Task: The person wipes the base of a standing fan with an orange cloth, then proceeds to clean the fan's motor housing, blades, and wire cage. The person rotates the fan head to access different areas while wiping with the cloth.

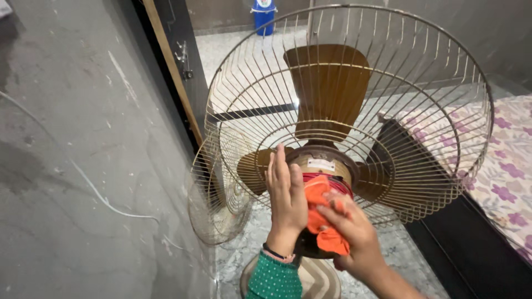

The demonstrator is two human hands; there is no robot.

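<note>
Left hand [286,200] flat, fingers together against fan motor [321,166]; right hand [354,235] fingers pinching orange cloth [323,213]

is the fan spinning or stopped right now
Stopped. The brown blades show sharp, with no blur, while the right hand presses an orange cloth on the motor housing.

A home bedroom: right of the fingers [280,166] lies a floral-sheeted bed [499,160], beyond them a marble-patterned floor [244,50] and dark doorframe [180,61].
</note>
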